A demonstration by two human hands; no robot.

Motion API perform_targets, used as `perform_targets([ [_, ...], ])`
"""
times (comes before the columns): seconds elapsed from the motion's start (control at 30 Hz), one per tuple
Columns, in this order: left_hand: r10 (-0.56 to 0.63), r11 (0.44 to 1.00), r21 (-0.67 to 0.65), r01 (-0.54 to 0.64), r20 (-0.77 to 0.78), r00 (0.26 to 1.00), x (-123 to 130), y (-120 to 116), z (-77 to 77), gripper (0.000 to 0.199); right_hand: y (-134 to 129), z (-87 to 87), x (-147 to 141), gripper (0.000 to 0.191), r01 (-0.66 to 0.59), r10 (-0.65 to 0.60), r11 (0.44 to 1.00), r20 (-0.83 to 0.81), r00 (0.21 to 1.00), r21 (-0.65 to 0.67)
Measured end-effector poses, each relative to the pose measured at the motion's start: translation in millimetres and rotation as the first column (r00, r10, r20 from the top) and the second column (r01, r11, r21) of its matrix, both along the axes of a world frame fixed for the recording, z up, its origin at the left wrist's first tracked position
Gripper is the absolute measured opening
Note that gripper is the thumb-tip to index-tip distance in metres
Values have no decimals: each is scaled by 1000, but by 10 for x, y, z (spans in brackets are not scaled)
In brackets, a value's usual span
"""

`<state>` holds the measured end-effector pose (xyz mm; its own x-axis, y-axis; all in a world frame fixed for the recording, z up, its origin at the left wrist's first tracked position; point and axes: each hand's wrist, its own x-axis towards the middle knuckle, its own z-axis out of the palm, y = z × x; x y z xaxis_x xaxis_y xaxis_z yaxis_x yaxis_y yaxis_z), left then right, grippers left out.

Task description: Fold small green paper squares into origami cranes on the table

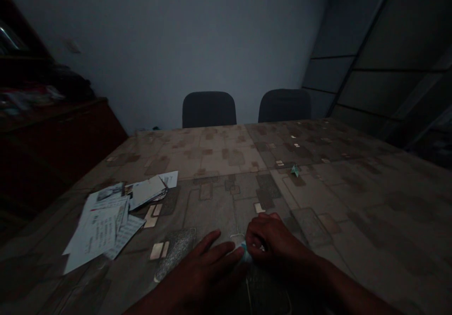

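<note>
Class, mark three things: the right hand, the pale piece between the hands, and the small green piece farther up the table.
Right hand [272, 234], head view, back of the hand.
Pale piece [244, 247], head view, its blue-green exposed part.
Small green piece [295, 170], head view, its visible middle.

A small white-and-teal piece [245, 253] lies low — partly covered.

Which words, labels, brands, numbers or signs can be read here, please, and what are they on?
None can be read.
Large sheet: lines of marks, too blurred.
Smaller sheet: rows of marks, too small and blurred.
Blue-white piece between left hand and right hand: partly hidden, nothing legible.
</note>
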<state>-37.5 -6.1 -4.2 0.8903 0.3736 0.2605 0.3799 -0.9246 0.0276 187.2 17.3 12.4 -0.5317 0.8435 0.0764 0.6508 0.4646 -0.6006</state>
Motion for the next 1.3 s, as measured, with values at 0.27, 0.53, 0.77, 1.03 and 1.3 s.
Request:
perform_targets([
  [0.27, 154, 988, -20, -153, 184, 971, 72, -28, -110, 30, 3, 86, -21, 11, 39, -37, 996, 26, 999, -77],
  [0.53, 298, 954, -106, -281, 217, 930, 102, -41, -182, 28, 51, 163, 8, 22, 168, -163, 966, 43, 986, -197],
  [0.77, 272, 951, -169, -259, 61, 960, 51, -44, -107, 30, -5, 81, 88, 19, 170, -177, 978, -48, 983, -122],
  [1.03, 329, 919, -268, -290, 114, 937, 69, -43, -211, 30, -353, -249, 118, 11, 52, -79, 835, 26, 997, 548],
  [1.3, 168, 986, -29, -165, 186, 968, 12, -37, -354, 36, -377, -371, 103, 18, 22, -62, 795, 44, 997, 606],
])
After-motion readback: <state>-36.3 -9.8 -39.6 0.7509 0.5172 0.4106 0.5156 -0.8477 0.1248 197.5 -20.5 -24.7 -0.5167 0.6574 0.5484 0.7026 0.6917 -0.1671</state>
